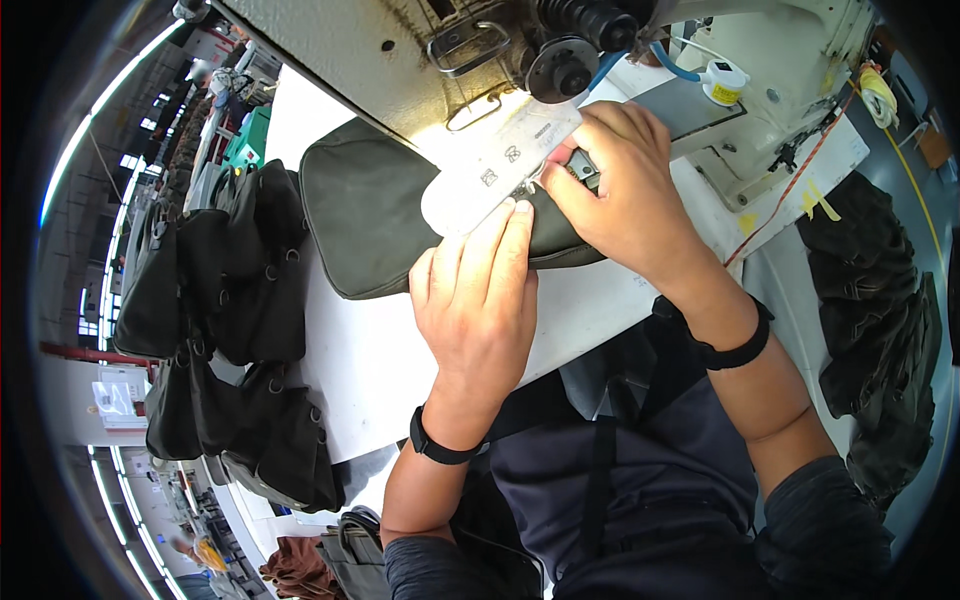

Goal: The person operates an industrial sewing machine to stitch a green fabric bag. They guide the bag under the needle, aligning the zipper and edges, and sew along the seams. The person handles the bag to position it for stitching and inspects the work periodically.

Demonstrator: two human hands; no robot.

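Observation:
A dark olive fabric piece [355,230] lies on the white sewing table [345,390] under the machine head [565,60]. A white rounded, printed card-like piece [480,165] rests on it, beneath the lit needle area. My left hand [475,300] lies with fingers stretched out, fingertips on the fabric and the card's lower edge. My right hand [625,195] is closed at the card's right edge, thumb and curled fingers pinching something small and pale there, beside a metal plate; what exactly it grips is partly hidden.
Piles of dark bags [210,280] hang along the table's left side, and more dark fabric pieces [865,310] lie at the right. A small white container [720,80] sits on the machine bed. A distant person [200,555] appears at the lower left, near other worktables.

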